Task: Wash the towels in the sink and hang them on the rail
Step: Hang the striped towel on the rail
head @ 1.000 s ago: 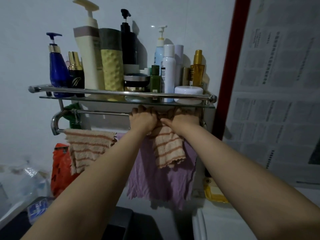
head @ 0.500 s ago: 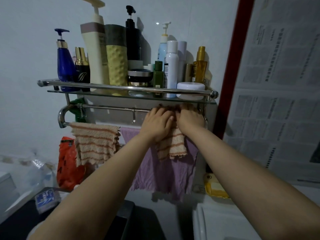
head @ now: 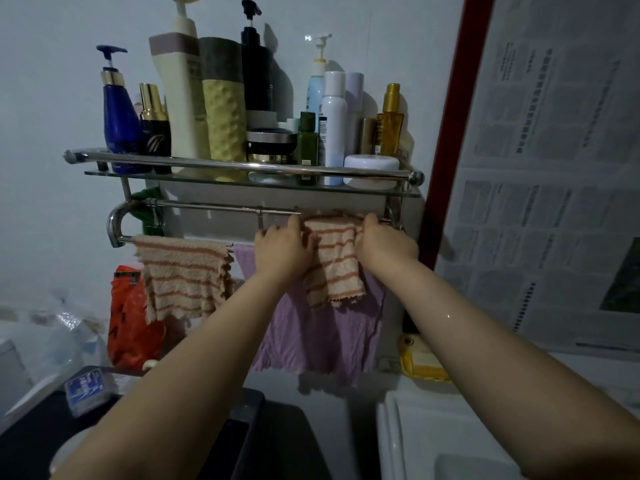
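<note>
A beige towel with orange stripes [head: 334, 261] hangs over the back steel rail [head: 214, 206] under the shelf, near its right end. My left hand [head: 282, 251] grips the towel's left edge just below the rail. Its right edge is gripped by my right hand [head: 386, 244]. A second striped towel [head: 183, 275] hangs spread on the lower front rail [head: 121, 240] at the left. Behind and below my hands a purple towel [head: 322, 334] hangs from that lower rail. The white sink [head: 450, 445] shows at the bottom right corner.
A glass shelf [head: 104, 174] crowded with several bottles and jars sits right above the rails. An orange bag [head: 128, 323] hangs at the left, and a yellow soap dish [head: 420, 362] is on the sink's back edge. A red frame [head: 450, 133] and papered pane stand at the right.
My hands have moved apart along the back rail, spreading the striped towel wider between them. The view has tilted slightly.
</note>
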The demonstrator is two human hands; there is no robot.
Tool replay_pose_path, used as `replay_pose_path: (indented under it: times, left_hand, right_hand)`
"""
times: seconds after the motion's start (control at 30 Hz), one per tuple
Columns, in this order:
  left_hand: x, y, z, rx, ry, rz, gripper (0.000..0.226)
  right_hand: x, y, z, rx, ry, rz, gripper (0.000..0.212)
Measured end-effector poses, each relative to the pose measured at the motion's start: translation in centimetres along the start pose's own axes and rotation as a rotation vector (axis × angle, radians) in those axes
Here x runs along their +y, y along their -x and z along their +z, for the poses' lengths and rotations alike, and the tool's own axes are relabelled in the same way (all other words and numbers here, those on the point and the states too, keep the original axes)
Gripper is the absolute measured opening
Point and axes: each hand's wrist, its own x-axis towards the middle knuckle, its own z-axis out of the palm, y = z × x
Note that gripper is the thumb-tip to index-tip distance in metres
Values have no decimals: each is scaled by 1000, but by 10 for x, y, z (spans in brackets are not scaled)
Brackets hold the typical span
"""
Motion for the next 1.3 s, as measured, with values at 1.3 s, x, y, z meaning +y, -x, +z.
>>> replay_pose_path:
  times: [1.3]
  left_hand:
    - [-23, -35, -16, -429, -59, -128, 56]
  right_hand:
    - [2, -17, 18, -27, 69, -180, 39]
